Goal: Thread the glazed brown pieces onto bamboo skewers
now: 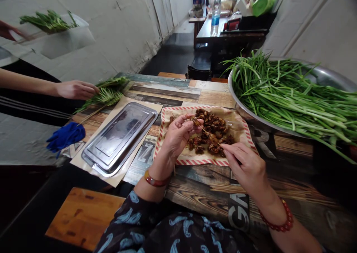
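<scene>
My left hand [180, 134] pinches a glossy brown piece of food [194, 121] between thumb and fingers, above the left part of a red-and-white striped, paper-lined tray [184, 161]. Closed on a thin wooden skewer [205, 131] is my right hand [245, 164], at the tray's right front. The skewer runs up and left towards the piece in my left hand, with another brown piece [212, 138] along it. Whether its tip enters the left-hand piece is too small to tell. Several similar brown pieces [212, 119] lie heaped on the paper beneath.
A metal tray or lid [119, 138] lies on paper at left, beside blue gloves [67, 135]. Another person's hand [76, 90] touches leafy greens [108, 93]. A large metal bowl [232, 93] of long green stalks [290, 93] stands at right. Loose skewers [237, 188] lie at the front.
</scene>
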`<state>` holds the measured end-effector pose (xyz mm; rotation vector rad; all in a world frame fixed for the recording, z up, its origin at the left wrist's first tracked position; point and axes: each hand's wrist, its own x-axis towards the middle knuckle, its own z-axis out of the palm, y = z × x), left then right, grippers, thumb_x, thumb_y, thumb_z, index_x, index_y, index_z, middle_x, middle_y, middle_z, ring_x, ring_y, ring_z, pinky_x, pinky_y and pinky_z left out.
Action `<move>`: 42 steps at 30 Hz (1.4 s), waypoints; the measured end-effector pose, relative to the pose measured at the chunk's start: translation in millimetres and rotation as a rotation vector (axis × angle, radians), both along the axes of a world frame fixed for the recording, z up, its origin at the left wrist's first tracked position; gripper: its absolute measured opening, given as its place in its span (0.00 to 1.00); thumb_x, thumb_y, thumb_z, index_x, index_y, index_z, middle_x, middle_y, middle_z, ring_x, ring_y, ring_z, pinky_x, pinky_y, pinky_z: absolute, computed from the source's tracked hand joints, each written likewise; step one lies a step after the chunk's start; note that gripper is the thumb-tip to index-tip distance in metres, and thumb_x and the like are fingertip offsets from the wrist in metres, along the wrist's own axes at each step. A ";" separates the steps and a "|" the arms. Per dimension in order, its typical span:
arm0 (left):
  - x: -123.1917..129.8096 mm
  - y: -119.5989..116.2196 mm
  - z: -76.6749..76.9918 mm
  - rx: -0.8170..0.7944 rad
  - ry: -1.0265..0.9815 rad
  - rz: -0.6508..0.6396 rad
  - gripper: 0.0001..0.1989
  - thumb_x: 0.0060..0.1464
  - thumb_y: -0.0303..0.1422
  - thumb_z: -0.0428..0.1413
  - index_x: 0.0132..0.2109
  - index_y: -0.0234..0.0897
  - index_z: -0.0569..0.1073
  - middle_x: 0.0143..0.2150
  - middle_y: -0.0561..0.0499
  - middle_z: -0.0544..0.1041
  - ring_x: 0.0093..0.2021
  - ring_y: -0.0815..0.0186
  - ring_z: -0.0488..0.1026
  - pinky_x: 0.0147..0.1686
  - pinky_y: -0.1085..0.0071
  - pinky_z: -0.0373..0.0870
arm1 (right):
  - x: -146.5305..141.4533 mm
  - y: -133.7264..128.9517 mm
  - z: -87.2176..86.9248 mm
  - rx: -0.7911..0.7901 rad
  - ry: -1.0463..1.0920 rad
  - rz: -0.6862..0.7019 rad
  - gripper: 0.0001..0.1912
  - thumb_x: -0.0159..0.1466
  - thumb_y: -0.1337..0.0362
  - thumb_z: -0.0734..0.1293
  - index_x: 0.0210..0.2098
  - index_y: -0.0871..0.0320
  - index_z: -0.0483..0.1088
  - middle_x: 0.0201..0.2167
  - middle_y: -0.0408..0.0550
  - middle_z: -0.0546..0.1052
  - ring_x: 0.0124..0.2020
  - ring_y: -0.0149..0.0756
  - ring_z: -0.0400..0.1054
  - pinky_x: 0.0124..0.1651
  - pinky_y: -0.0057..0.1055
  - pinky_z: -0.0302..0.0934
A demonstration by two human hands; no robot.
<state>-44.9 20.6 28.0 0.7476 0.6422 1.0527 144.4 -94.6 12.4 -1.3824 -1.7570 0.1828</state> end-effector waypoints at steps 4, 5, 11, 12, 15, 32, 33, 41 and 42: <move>0.0 -0.5 -0.9 0.017 0.026 0.002 0.18 0.46 0.31 0.66 0.44 0.34 0.72 0.37 0.46 0.82 0.38 0.63 0.80 0.42 0.68 0.75 | 0.2 0.2 -0.2 0.000 0.003 0.000 0.13 0.68 0.68 0.61 0.47 0.55 0.75 0.35 0.48 0.78 0.36 0.33 0.74 0.42 0.31 0.71; 0.3 -0.8 -0.6 0.022 0.033 0.006 0.18 0.46 0.31 0.66 0.44 0.34 0.72 0.37 0.46 0.81 0.38 0.63 0.80 0.42 0.68 0.75 | 0.2 0.4 -0.2 0.001 0.005 0.001 0.13 0.68 0.68 0.61 0.47 0.55 0.75 0.35 0.48 0.78 0.36 0.33 0.74 0.42 0.31 0.71; 3.2 -4.0 3.1 0.085 0.098 0.044 0.17 0.45 0.31 0.66 0.43 0.34 0.73 0.36 0.45 0.82 0.41 0.62 0.80 0.40 0.71 0.73 | -0.6 1.0 0.6 -0.022 0.001 -0.009 0.13 0.68 0.68 0.60 0.46 0.55 0.76 0.33 0.48 0.77 0.33 0.32 0.73 0.39 0.30 0.70; 3.5 -4.6 3.4 0.099 0.111 0.049 0.17 0.46 0.31 0.66 0.43 0.34 0.73 0.37 0.45 0.82 0.41 0.62 0.80 0.40 0.72 0.73 | -0.7 1.0 0.5 -0.018 -0.001 -0.010 0.13 0.68 0.68 0.60 0.46 0.55 0.75 0.33 0.48 0.77 0.33 0.32 0.73 0.39 0.30 0.70; 4.0 -5.3 3.3 0.132 0.128 0.072 0.15 0.47 0.30 0.65 0.43 0.35 0.73 0.37 0.46 0.82 0.42 0.62 0.79 0.40 0.71 0.73 | -1.0 1.1 0.1 0.008 0.003 -0.010 0.13 0.68 0.70 0.61 0.45 0.56 0.75 0.33 0.48 0.78 0.34 0.32 0.73 0.40 0.30 0.70; 4.5 -5.2 2.9 0.089 0.091 0.062 0.17 0.45 0.30 0.66 0.43 0.34 0.72 0.35 0.47 0.81 0.41 0.61 0.80 0.41 0.69 0.74 | 0.3 0.5 -1.6 0.003 0.034 0.007 0.13 0.67 0.70 0.61 0.46 0.56 0.75 0.34 0.48 0.78 0.34 0.31 0.73 0.39 0.29 0.70; 4.7 -5.2 2.1 0.083 0.090 0.049 0.17 0.46 0.30 0.66 0.43 0.33 0.72 0.36 0.46 0.81 0.41 0.62 0.80 0.41 0.69 0.74 | 0.4 0.6 -1.4 0.004 0.029 0.010 0.13 0.67 0.70 0.61 0.46 0.57 0.75 0.34 0.48 0.77 0.34 0.31 0.73 0.39 0.28 0.69; 5.1 -5.6 -3.0 0.097 0.100 0.022 0.16 0.47 0.31 0.65 0.44 0.34 0.72 0.37 0.45 0.82 0.39 0.64 0.79 0.41 0.69 0.73 | 1.4 0.9 -1.8 0.020 -0.018 0.025 0.12 0.66 0.72 0.62 0.46 0.59 0.75 0.33 0.47 0.77 0.34 0.30 0.72 0.39 0.26 0.68; 5.4 -6.0 -2.8 0.096 0.099 0.021 0.16 0.47 0.31 0.65 0.43 0.34 0.72 0.37 0.45 0.82 0.39 0.64 0.79 0.41 0.69 0.73 | 1.5 1.1 -2.2 0.026 -0.020 0.025 0.12 0.66 0.73 0.63 0.46 0.59 0.75 0.33 0.47 0.77 0.33 0.30 0.72 0.39 0.26 0.68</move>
